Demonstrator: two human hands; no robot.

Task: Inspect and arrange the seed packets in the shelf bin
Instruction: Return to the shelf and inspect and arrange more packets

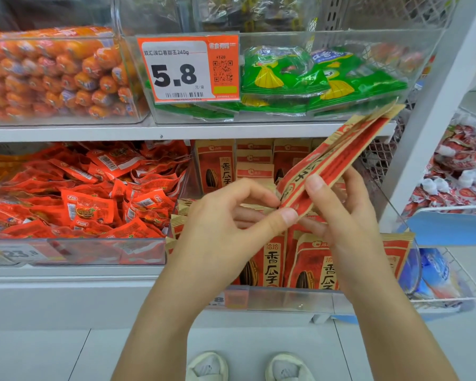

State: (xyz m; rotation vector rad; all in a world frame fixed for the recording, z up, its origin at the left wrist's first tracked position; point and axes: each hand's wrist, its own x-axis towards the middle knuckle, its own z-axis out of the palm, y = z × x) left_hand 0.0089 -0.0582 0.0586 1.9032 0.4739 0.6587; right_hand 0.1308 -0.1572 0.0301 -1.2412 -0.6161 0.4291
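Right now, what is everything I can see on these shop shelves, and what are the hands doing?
held red-and-tan paper seed packets: a few, fanned, tilted up to the right, above the lower right bin
red-and-tan seed packets in the clear shelf bin: many, upright, lower shelf right
green plastic snack packets: many, stacked flat, upper right clear bin
orange price tag reading 5.8: one, front of the upper bin
orange sausages: many, upper left clear bin
small red foil snack packs: many, loose, lower left clear bin
red-and-white pouches: many, white wire basket far right
white shoes: two, on the floor below
left hand: pinches the held packets' lower end
right hand: grips the held packets
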